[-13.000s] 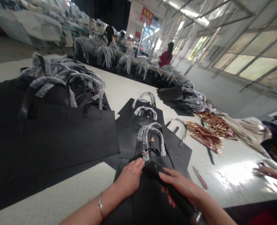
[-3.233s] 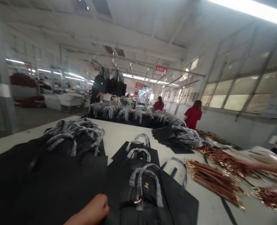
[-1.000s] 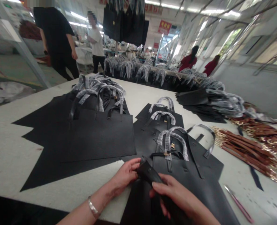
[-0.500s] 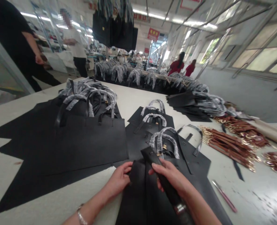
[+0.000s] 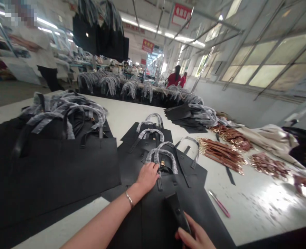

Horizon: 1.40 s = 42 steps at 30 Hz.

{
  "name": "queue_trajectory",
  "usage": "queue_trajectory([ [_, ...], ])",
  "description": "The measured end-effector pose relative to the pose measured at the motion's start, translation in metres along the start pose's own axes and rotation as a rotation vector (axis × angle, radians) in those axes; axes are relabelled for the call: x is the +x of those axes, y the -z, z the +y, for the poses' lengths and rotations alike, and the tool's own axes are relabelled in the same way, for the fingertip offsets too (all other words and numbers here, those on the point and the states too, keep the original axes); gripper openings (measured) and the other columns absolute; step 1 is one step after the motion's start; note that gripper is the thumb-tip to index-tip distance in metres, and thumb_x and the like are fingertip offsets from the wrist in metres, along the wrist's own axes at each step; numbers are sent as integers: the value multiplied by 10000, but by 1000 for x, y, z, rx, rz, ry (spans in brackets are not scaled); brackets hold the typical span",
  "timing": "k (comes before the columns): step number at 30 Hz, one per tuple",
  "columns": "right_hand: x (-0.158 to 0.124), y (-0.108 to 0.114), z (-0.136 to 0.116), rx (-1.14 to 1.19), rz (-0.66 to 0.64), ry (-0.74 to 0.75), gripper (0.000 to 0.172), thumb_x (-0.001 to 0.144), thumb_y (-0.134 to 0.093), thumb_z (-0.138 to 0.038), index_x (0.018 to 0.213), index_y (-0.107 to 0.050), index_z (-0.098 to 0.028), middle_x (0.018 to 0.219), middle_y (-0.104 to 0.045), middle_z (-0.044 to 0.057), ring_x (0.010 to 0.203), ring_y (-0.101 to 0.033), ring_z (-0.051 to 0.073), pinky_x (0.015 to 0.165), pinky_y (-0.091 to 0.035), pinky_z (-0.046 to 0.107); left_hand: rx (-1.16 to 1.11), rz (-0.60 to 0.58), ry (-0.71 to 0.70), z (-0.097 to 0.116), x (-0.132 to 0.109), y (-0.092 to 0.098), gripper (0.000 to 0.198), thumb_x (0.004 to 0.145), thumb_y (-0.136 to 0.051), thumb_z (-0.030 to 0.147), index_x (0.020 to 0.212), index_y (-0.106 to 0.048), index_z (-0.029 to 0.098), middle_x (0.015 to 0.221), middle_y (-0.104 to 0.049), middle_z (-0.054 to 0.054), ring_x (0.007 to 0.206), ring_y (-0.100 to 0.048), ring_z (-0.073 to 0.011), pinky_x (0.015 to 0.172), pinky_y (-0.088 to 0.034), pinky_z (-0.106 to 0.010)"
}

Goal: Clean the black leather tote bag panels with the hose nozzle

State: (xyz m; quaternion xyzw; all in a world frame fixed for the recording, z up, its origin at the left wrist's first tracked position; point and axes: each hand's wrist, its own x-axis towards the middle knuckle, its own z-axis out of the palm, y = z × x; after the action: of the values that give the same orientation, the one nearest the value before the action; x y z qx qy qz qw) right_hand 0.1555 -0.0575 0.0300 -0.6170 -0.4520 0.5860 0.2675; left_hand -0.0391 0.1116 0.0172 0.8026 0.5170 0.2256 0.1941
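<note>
My left hand point(image 5: 148, 178), a silver bracelet at its wrist, reaches to the top of a black handbag point(image 5: 153, 211) lying flat in front of me. Its fingers curl at the base of a bag handle point(image 5: 165, 148) wrapped in clear plastic; the fingertips are partly hidden. A small gold clasp point(image 5: 162, 163) shows just beside them. Lower down, my right hand point(image 5: 194, 233) is closed around a black hand-held tool point(image 5: 177, 209) with a broad, flat end. That end lies over the bag's front panel; whether it touches, I cannot tell.
More black bags point(image 5: 72, 166) are stacked at left. Brown straps with gold hooks point(image 5: 222, 154) and a pink-handled cutter point(image 5: 219, 204) lie at right on the pale table point(image 5: 248, 221). Bags point(image 5: 101, 38) hang overhead. A person point(image 5: 174, 79) in red is in the background.
My left hand has moved from the bag's edge up to the handle. The right hand has drawn down toward me with the black tool. The view has swung right.
</note>
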Motion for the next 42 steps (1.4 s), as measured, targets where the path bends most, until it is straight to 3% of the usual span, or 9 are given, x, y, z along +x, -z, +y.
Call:
queue_trajectory([
  [7, 8, -10, 24, -130, 187, 54, 946, 791, -522, -635, 1476, -245, -44, 564, -607, -9, 517, -616, 182, 526, -498, 283, -222, -138, 77, -3, 26, 14, 193, 863, -460, 121, 871, -648, 161, 923, -647, -94, 912, -614, -210, 878, -438, -340],
  [13, -2, -11, 13, 50, 254, 66, 804, 828, -522, -581, 1447, -257, -140, 540, -565, -61, 414, -565, 141, 413, -462, 234, -662, -329, 280, 16, -15, 7, 323, 898, -374, 377, 815, -576, 139, 627, -622, -38, 452, -527, -112, 475, -391, -223],
  [17, -18, 3, -10, 274, 127, 64, 750, 810, -577, -576, 1410, -292, -229, 659, -586, -59, 410, -544, 102, 374, -450, 207, -918, -296, 370, 32, -47, -13, 424, 861, -399, 532, 884, -548, 135, 752, -633, -58, 473, -502, -77, 478, -372, -201],
  [22, -17, 14, -30, 364, -31, -7, 560, 856, -570, -490, 1316, -395, -222, 637, -593, -60, 388, -511, 72, 360, -430, 168, -1314, -260, 462, 45, -65, -31, 473, 760, -611, 531, 962, -601, 104, 605, -580, -13, 463, -451, -80, 450, -301, -193],
  [27, -16, 15, -33, 425, -13, -13, 444, 872, -556, -474, 1210, -459, -204, 633, -599, -54, 387, -499, 64, 357, -422, 159, -1428, -218, 519, 48, -70, -38, 405, 747, -647, 454, 932, -616, 96, 631, -585, -15, 461, -434, -68, 441, -281, -190],
  [30, -21, 12, -32, 425, -29, -51, 496, 847, -586, -483, 1239, -454, -210, 617, -599, -52, 382, -498, 68, 356, -412, 161, -1498, -217, 541, 51, -71, -37, 338, 742, -647, 410, 853, -617, 92, 574, -544, -4, 459, -421, -71, 437, -269, -189],
  [35, -23, 19, -34, 400, 115, 14, 592, 797, -644, -491, 1286, -436, -233, 634, -592, -58, 400, -524, 89, 376, -437, 191, -1551, -255, 667, 65, -72, -36, 209, 710, -646, 298, 751, -600, 98, 599, -523, 11, 455, -380, -43, 433, -236, -173],
  [37, -29, 25, -32, 386, 142, 2, 609, 792, -644, -500, 1298, -426, -240, 626, -592, -57, 389, -521, 93, 368, -433, 196, -1539, -265, 639, 71, -74, -38, 196, 682, -683, 263, 771, -604, 107, 622, -538, 17, 479, -408, -46, 453, -265, -167],
  [42, -54, 33, -19, 390, 124, -118, 640, 795, -635, -514, 1332, -394, -262, 636, -625, -38, 390, -529, 94, 367, -430, 187, -1395, -86, 477, 78, -83, -50, 346, 606, -761, 219, 912, -642, 112, 770, -669, -41, 674, -593, -130, 621, -430, -212],
])
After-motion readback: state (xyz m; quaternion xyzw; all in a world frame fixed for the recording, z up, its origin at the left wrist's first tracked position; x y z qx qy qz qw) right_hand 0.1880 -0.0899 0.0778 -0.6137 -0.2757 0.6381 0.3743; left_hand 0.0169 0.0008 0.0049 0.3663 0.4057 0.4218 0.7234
